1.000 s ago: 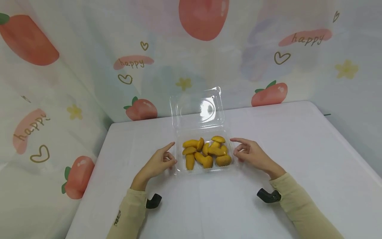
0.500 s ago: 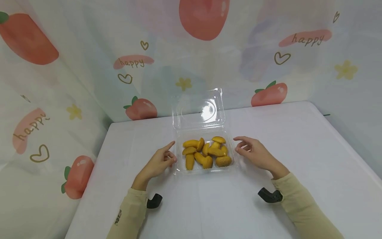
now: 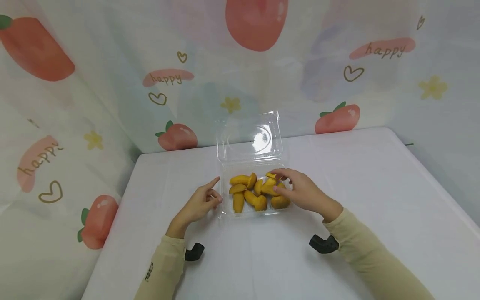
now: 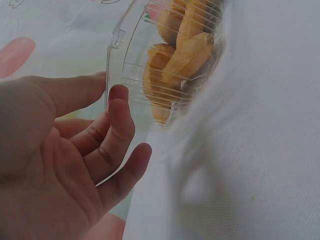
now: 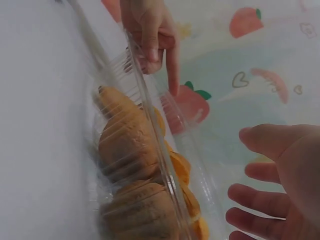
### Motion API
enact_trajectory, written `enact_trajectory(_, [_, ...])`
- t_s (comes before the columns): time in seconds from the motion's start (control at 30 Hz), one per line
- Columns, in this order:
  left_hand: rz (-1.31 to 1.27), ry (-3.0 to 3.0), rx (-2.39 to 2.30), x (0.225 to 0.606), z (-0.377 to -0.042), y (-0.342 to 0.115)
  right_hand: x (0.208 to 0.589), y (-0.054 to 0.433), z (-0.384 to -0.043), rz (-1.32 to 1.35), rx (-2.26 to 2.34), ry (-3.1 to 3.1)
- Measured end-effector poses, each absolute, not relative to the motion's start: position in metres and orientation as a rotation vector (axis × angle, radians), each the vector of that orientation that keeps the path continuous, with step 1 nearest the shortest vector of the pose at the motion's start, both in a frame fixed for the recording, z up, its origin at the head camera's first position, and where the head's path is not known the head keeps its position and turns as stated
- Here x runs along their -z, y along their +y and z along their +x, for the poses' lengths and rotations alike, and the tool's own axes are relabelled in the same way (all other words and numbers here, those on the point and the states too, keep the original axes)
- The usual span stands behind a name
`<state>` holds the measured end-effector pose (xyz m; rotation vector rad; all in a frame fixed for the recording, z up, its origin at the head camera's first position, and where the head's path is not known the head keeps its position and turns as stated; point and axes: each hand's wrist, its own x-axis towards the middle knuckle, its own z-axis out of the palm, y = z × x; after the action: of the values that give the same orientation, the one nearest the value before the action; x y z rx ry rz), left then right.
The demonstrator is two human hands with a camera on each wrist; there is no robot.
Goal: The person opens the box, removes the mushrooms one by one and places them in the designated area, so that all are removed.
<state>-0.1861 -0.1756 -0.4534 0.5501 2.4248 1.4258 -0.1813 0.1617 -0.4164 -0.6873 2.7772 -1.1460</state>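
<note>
A clear hinged plastic container (image 3: 258, 213) holds several yellow-brown mushrooms (image 3: 238, 201) in the head view, its lid (image 3: 240, 143) tipped up at the back. My left hand (image 3: 200, 204) is at the container's left rim, thumb above and curled fingers below it, index finger pointing forward; the left wrist view shows the fingertips (image 4: 119, 93) at the rim. Over the right part of the container reaches my right hand (image 3: 305, 192), thumb and fingers apart above the mushrooms, partly hiding some. In the right wrist view its fingers (image 5: 257, 200) hold nothing.
The container stands on a white-covered table (image 3: 255, 258). Behind and to the left hangs a patterned cloth (image 3: 285, 83) with red fruit and hearts. A black curved piece shows beside each sleeve, the left piece (image 3: 195, 252) and the right piece (image 3: 322, 244).
My right hand first drew slightly away from the container's right rim, then moved left over the mushrooms. The left hand has stayed at the left rim. The mushrooms have not visibly moved.
</note>
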Motion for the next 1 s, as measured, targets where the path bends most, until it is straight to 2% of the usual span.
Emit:
enact_trajectory(0.27, [0.544, 2.423, -1.429, 0.454, -0.185, -0.174, 0.429, 0.153, -0.182, -0.715, 1.057, 2.779])
enact_trajectory(1.0, [0.548, 2.428, -1.435, 0.454, -0.185, -0.175, 0.430, 0.141, -0.194, -0.739, 0.978, 2.703])
